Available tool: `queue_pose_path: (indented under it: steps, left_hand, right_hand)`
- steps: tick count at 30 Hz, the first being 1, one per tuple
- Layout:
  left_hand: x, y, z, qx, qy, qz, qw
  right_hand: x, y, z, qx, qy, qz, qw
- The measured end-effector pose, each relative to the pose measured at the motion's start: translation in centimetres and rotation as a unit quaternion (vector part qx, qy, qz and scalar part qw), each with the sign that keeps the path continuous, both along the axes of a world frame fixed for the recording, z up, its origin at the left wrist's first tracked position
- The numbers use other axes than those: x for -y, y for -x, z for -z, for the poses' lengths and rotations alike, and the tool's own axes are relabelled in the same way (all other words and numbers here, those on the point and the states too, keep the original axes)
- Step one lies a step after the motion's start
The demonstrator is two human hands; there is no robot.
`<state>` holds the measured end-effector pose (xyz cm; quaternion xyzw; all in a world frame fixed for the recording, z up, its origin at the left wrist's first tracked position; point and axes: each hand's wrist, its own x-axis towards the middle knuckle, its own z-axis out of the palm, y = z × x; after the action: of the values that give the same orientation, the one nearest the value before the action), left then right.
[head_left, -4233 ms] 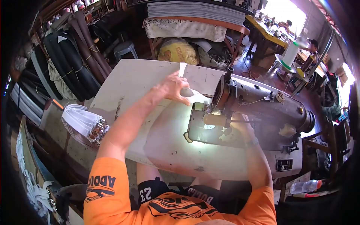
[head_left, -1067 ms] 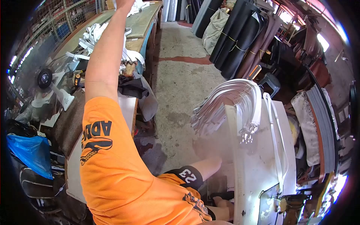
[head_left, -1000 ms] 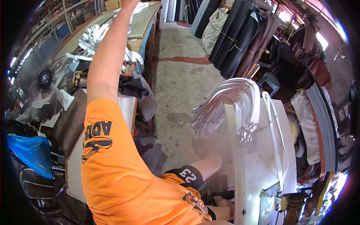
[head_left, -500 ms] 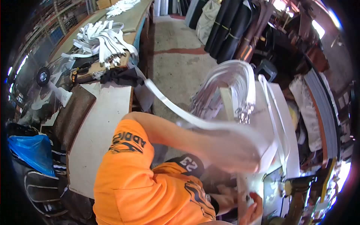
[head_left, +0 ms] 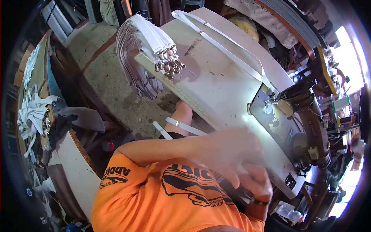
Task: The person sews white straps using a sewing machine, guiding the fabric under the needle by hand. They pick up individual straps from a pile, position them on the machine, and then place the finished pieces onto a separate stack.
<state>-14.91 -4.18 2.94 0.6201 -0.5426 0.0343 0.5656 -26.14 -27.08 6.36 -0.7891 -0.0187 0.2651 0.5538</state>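
Note:
My left hand (head_left: 234, 149) reaches across my orange shirt and is smeared by motion, so its fingers do not show clearly. Just below it, my right hand (head_left: 257, 181), with a dark band at the wrist, has its fingers curled around a pale strip. A white strap (head_left: 184, 126) comes out from under my left forearm over my knee; its course to the hands is mostly hidden. To the right of both hands stands a sewing machine (head_left: 309, 116) with its lamp lit. Another long white strap (head_left: 228, 52) lies looped on the machine table (head_left: 216, 89), running toward the needle area.
A bundle of white straps with metal ends (head_left: 166, 58) hangs over the table's far left edge, beside a long ruler (head_left: 181, 94). More white straps (head_left: 34, 112) lie heaped on the left bench. A thread spool (head_left: 342, 103) stands behind the machine.
The view has turned right toward the sewing machine. My left hand has come back from over the table, close above my right hand. The strap stretched from the left bench now lies near my lap.

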Motion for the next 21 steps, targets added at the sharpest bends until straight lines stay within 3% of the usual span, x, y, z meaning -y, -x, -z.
queue_pose_path:
  steps: [1,2,4,5,8,11,12,15,16,18,20,21]
  left_hand:
    - [0.4,0.2,1.0,-0.072,-0.03,0.09,0.993]
    - [0.8,0.5,1.9,-0.154,-0.063,0.17,0.971]
    - [1.2,0.8,4.0,-0.283,-0.141,0.292,0.903]
    - [0.9,0.5,5.1,-0.332,-0.181,0.348,0.858]
    - [-1.8,-0.8,8.0,-0.327,-0.231,0.314,0.861]
    - [-6.3,-2.7,7.8,-0.405,-0.356,0.288,0.791]
    - [-8.0,-3.5,7.0,-0.387,-0.368,0.267,0.802]
    - [-12.5,-6.6,-0.7,-0.366,-0.451,0.178,0.794]
    - [-14.1,-7.7,-3.4,-0.308,-0.469,0.127,0.818]
    - [-16.2,-9.6,-10.2,-0.209,-0.453,0.034,0.866]
    - [-16.6,-11.7,-17.4,-0.063,-0.532,-0.059,0.843]
    - [-17.3,-12.9,-19.4,0.028,-0.541,-0.151,0.827]
  right_hand:
    - [0.8,0.4,-2.0,-0.009,-0.032,-0.007,0.999]
    - [2.5,0.8,-4.2,0.017,0.036,-0.047,0.998]
    - [8.2,4.3,-2.3,0.254,0.117,0.019,0.96]
    - [10.7,5.8,-1.4,0.335,0.163,0.101,0.922]
    - [19.0,10.3,1.4,0.378,0.324,0.301,0.813]
    - [26.9,15.6,3.7,0.335,0.424,0.336,0.771]
    - [29.3,18.0,4.5,0.322,0.45,0.315,0.771]
    - [34.7,22.4,6.3,0.326,0.471,0.2,0.795]
    - [34.8,22.2,6.3,0.348,0.461,0.145,0.803]
    - [32.0,19.2,4.4,0.279,0.387,0.247,0.843]
    - [26.7,14.3,1.6,0.235,0.268,0.305,0.883]
    - [23.6,11.6,0.1,0.227,0.213,0.302,0.901]
